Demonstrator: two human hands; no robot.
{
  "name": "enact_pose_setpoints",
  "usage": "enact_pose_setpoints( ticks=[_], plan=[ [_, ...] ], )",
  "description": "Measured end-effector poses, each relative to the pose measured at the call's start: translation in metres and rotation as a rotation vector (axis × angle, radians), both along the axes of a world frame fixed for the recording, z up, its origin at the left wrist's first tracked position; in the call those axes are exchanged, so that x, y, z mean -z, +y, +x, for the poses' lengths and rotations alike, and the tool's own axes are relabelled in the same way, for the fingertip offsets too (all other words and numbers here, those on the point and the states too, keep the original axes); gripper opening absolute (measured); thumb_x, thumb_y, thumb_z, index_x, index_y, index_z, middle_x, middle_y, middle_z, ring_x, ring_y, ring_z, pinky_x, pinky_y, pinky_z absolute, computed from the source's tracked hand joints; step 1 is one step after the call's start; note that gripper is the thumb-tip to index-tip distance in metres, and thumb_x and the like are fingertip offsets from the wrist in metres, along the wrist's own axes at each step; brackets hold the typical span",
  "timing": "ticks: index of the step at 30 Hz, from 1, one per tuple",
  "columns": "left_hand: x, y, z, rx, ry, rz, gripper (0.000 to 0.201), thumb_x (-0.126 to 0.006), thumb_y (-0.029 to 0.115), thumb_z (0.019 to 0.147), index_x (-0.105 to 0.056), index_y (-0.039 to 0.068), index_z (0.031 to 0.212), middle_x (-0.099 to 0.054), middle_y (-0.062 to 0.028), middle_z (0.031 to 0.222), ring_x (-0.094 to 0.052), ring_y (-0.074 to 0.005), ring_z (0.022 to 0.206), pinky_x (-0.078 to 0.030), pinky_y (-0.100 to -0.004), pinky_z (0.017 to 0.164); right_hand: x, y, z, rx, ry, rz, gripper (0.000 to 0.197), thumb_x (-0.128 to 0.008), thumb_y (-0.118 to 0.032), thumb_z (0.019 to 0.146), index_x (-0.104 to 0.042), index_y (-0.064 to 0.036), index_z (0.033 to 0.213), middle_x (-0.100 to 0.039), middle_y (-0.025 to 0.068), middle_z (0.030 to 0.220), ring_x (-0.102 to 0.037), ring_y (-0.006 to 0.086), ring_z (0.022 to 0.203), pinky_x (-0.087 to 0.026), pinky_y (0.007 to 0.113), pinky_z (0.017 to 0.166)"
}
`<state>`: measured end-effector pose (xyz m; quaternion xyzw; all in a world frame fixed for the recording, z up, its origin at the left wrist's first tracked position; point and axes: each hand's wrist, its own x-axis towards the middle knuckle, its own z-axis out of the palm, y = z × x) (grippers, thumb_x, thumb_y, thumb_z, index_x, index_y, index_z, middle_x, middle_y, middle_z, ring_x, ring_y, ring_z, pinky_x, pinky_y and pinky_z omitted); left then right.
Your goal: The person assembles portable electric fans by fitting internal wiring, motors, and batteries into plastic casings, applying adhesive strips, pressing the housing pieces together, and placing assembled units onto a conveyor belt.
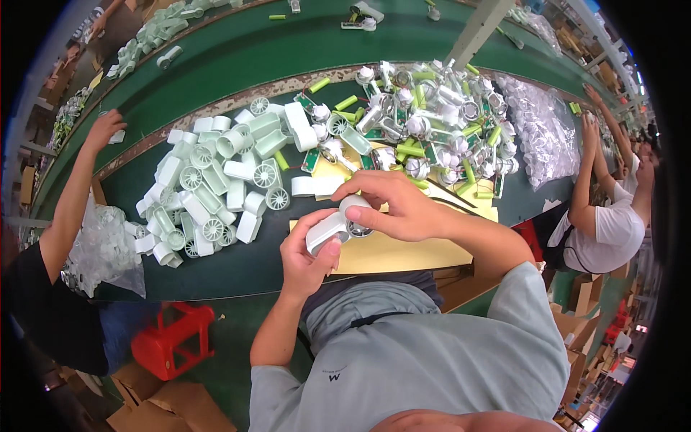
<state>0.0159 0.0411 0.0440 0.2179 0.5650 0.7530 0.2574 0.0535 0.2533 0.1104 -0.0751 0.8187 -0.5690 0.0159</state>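
Centrally, the left hand (296, 252) cups the body of a pale housing (325, 232) between thumb and fingers, while the right hand (407, 209) grasps its round end, thumb laid on top; both hands thus grip a single piece. Left of the grip lies a heap of pale green housings (170, 173); beyond it, to the right, a pile of white motor parts (417, 126) mixed with green cells (410, 150); just right, a yellow sheet (403, 255). Good handling, as judged here, means steadying the body with the left while the right presses evenly and squarely, fingertips clear of the seam, whose fit cannot be told.
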Motion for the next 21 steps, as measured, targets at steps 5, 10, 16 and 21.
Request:
enact_pose_setpoints(
  ticks=[5,10,16,21],
  plan=[
    [-0.003,0.005,-0.018,0.041,-0.112,0.044,0.051,-0.057,0.014,0.098,-0.036,-0.001,0.142,-0.061,-0.0088,0.088,-0.057,-0.0088,0.062,-0.046,-0.0224,0.05,-0.001,0.03,-0.044,-0.118,0.184,0.226,0.027,-0.06,-0.027,0.097,-0.067,-0.0035,0.108,-0.066,0.0086,0.087,-0.065,0.0154,0.075,-0.05,0.028,0.063],
    [-0.006,0.017,-0.041,-0.122,0.277,-0.226,0.041,-0.06,0.011,0.095,-0.048,-0.001,0.133,-0.062,-0.0094,0.092,-0.06,-0.0142,0.072,-0.05,-0.0259,0.06,-0.01,0.094,-0.155,0.414,-0.07,0.214,0.043,-0.062,-0.041,0.095,-0.068,0.0005,0.108,-0.071,0.0097,0.084,-0.07,0.0163,0.068,-0.055,0.03,0.067],
    [-0.018,0.058,-0.107,-0.257,1.306,-0.757,0.049,-0.068,0.006,0.08,-0.055,0.003,0.128,-0.052,-0.0176,0.126,-0.047,-0.0361,0.123,-0.041,-0.0458,0.101,0.076,0.155,-0.27,0.506,-0.256,-0.137,0.045,-0.059,-0.039,0.095,-0.066,0.0021,0.112,-0.068,0.0157,0.105,-0.072,0.0233,0.081,-0.057,0.036,0.073],
    [0.0,0.072,-0.131,-0.114,1.459,-0.979,0.067,-0.062,-0.001,0.072,-0.052,0.011,0.137,-0.04,-0.0186,0.148,-0.033,-0.0387,0.139,-0.03,-0.0514,0.113,0.083,0.195,-0.306,0.492,0.096,0.834,0.027,-0.057,-0.02,0.085,-0.066,-0.0031,0.104,-0.07,0.0177,0.106,-0.067,0.0361,0.098,-0.053,0.046,0.09]
  ],
)
